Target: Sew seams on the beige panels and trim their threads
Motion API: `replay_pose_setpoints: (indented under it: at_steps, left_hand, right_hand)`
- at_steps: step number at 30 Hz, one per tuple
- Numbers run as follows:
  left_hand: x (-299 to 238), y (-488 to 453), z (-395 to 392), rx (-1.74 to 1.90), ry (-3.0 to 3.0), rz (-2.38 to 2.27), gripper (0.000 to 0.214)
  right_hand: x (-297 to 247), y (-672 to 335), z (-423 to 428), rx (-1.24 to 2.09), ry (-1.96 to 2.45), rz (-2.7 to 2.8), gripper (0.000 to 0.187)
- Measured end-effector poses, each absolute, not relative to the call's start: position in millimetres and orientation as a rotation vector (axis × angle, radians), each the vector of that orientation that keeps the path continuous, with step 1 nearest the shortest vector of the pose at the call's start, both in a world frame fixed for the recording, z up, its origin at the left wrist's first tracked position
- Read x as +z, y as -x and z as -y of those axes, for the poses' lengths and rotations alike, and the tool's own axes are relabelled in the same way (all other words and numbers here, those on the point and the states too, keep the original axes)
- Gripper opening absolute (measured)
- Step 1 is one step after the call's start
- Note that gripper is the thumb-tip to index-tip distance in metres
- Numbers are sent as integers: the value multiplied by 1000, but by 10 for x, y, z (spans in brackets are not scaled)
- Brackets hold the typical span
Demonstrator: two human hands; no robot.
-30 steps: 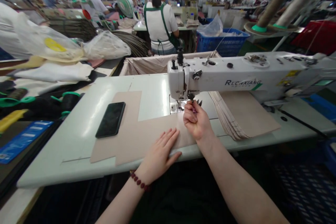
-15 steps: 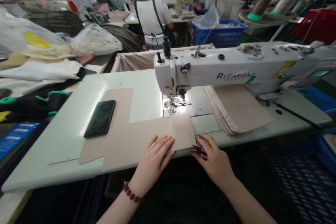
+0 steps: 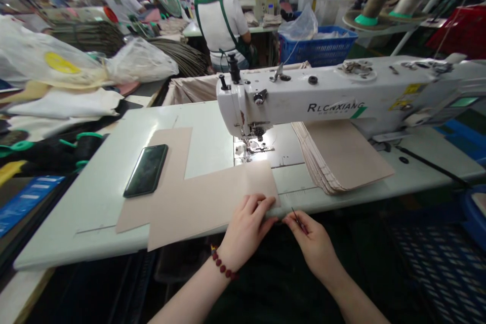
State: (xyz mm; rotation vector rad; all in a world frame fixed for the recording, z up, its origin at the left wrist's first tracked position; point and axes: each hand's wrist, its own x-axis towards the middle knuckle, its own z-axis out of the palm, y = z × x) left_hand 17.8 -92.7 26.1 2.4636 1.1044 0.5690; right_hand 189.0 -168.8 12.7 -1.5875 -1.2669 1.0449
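Observation:
A flat beige fabric panel point(image 3: 212, 197) lies along the front edge of the sewing machine table, its right end close to the needle area. My left hand point(image 3: 248, 225) is closed at the panel's front right corner, thumb below and fingers on top. Just to the right, my right hand point(image 3: 311, 240) is closed around small dark thread snips point(image 3: 298, 218), mostly hidden by the fingers, with a thin point sticking up. Its thumb and forefinger pinch together near the left thumb; whatever is between them is too small to make out. The sewing machine point(image 3: 243, 111) stands behind both hands.
A stack of beige panels point(image 3: 345, 157) sits under the machine arm at right. A dark phone point(image 3: 146, 169) rests on another beige piece at left. Black thread spools point(image 3: 89, 147) and plastic bags point(image 3: 140, 58) lie further left. A person point(image 3: 220, 20) stands beyond the table.
My left hand has slid right to the panel's corner and closed on it. My right hand has drawn slightly down and right, and the snips' point has swung from leftward to upward.

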Motion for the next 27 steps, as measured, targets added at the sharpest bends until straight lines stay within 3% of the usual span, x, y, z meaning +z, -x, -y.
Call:
replay_pose_setpoints:
  at_steps: [12, 19, 27]
  left_hand:
    - [93, -181, 985, 749, -2521, -931, 27]
    - [101, -75, 1040, 828, -2398, -801, 25]
    - [50, -83, 1054, 861, -2354, -772, 23]
  right_hand:
    - [320, -2043, 1928, 1087, 1414, 1706, 17]
    - [227, -2454, 1904, 760, 1849, 1369, 23]
    - [79, -1898, 1851, 704, 1893, 1847, 19]
